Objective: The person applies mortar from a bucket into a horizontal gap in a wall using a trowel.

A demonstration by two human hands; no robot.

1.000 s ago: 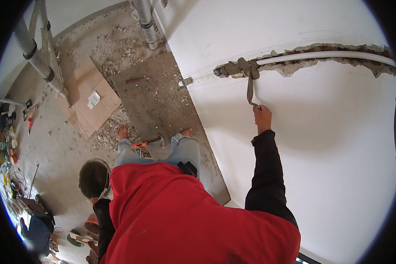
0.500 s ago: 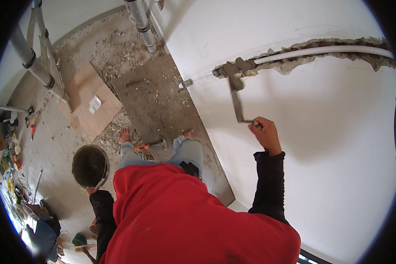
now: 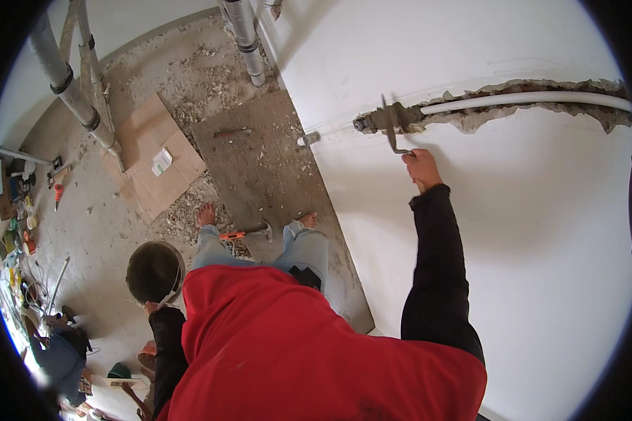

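Note:
My right hand (image 3: pixel 420 168) grips a trowel (image 3: pixel 391 132), its blade up against grey mortar (image 3: pixel 411 121) at the left end of a rough channel chased in the white wall (image 3: pixel 519 182). A white pipe (image 3: pixel 527 98) runs along that channel, disappearing into the mortar beside a small fitting (image 3: pixel 359 124). Down at lower left, my left hand (image 3: pixel 152 307) is closed on the handle of a dark bucket (image 3: pixel 147 274), whose inside looks coated grey.
Metal poles (image 3: pixel 67 88) rise at upper left beside cardboard (image 3: pixel 137 175). A stained board (image 3: pixel 253 168) and an orange-handled hammer (image 3: pixel 239 234) lie by my bare feet, among rubble. Tools and clutter (image 3: pixel 21 210) line the left. A person (image 3: pixel 63 358) is partly visible at lower left.
The trowel swung down off the mortar half a second ago and is now raised against it again, more upright. My left hand still holds the bucket.

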